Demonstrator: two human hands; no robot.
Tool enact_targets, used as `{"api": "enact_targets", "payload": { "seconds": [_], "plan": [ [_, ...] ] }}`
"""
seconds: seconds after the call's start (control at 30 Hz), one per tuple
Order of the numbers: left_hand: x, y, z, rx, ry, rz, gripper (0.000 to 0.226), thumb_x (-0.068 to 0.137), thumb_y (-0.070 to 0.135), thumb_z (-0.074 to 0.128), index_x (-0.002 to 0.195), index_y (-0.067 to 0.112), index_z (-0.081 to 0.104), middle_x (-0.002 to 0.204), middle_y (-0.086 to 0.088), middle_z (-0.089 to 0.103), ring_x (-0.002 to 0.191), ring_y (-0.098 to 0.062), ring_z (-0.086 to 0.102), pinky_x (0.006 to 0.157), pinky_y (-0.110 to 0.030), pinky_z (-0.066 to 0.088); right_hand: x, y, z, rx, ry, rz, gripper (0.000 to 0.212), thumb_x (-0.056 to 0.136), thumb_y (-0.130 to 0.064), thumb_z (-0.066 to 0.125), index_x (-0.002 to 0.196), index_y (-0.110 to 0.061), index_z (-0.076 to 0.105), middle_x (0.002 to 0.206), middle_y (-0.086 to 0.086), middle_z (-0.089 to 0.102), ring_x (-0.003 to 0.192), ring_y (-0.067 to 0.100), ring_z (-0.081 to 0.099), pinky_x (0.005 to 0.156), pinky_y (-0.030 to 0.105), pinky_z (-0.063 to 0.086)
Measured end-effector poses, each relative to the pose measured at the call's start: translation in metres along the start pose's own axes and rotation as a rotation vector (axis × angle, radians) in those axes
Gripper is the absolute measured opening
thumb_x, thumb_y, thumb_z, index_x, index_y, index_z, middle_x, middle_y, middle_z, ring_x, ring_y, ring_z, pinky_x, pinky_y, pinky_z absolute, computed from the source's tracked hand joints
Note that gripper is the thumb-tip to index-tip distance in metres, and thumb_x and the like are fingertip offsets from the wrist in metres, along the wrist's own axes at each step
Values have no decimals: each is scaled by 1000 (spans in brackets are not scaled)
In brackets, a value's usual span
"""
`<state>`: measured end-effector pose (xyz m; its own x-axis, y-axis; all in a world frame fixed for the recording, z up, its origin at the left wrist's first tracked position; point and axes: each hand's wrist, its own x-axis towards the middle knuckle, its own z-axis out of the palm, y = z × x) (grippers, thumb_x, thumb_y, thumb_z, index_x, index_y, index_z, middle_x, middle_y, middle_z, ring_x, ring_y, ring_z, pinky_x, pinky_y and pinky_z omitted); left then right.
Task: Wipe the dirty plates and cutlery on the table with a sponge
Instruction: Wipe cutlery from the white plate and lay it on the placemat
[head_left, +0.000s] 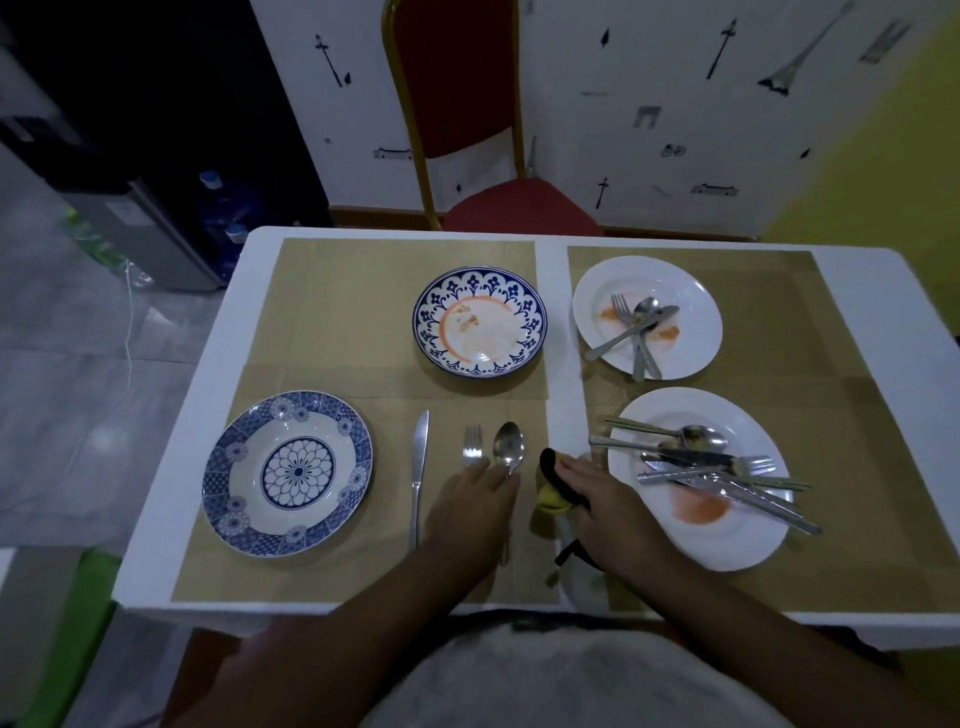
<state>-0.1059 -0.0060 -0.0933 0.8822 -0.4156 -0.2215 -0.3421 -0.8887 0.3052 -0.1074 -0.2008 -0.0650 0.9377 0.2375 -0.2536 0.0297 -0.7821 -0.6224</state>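
While right hand (615, 512) holds sponge (551, 500), left hand (470, 506) touches spoon (508, 446).

1. Dining area. Could be a home or a small eatery, can't tell which.
2. White table (550, 291) mid-frame with tan placemats (353, 312), set with dirty plates (698, 291) and cutlery (636, 338).
3. Red padded chair (519, 208) with a gold metal frame, top centre, at the table's far side.
4. Wall behind has white wallpaper (649, 67) with small black sketches. Plain yellow wall (893, 156) upper right.
5. Upper left: water dispenser (150, 244) with blue water bottles (228, 208) beside it.
6. Grey tiled floor (67, 364) at the left edge.
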Motion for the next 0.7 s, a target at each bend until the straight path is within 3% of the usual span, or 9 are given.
{"api": "enact_targets", "payload": {
  "seconds": [0.03, 0.1, 0.13, 0.2, 0.7],
  "plan": [
    [1, -1, 1, 86, -10, 47, 76, 57, 25, 90, 128, 12, 66, 133, -10, 65, 124, -34, 61, 94, -43, 54, 1, 1, 1, -11, -4, 4, 68, 82, 7, 43, 142, -23, 36, 147, -8, 34, 137, 9, 26, 112, 18, 15],
    [1, -1, 4, 152, -114, 87, 87, 79, 31, 78, 152, 9, 37, 161, -12, 30, 149, -35, 27, 117, -47, 29, 1, 3, 3, -31, -17, -1, 67, 84, 5, 44, 143, -23, 33, 149, -6, 33, 139, 12, 25, 114, 23, 16],
    [1, -1, 6, 164, -186, 73, 86, 88, 33, 69, 157, 9, 23, 166, -11, 14, 154, -33, 10, 122, -47, 16, 1, 3, 2, -41, -24, -7, 66, 85, 4, 44, 144, -23, 32, 150, -6, 32, 139, 12, 24, 114, 22, 15],
    [2, 2, 7, 174, -215, 51, 85, 94, 35, 62, 159, 11, 12, 168, -10, 3, 154, -30, -2, 124, -44, 3, 1, 3, 2, -58, -28, -14, 64, 86, 4, 45, 144, -20, 32, 150, -4, 32, 139, 14, 24, 111, 18, 11],
    [1, 18, -1, 121, -143, -3, 83, 96, 41, 59, 159, 14, 12, 168, -7, 8, 155, -26, 1, 125, -40, 4, 4, 11, -13, -26, -12, -53, 62, 85, 2, 47, 144, -16, 33, 150, 1, 33, 139, 14, 25, 110, 16, 9]
  ]
}}
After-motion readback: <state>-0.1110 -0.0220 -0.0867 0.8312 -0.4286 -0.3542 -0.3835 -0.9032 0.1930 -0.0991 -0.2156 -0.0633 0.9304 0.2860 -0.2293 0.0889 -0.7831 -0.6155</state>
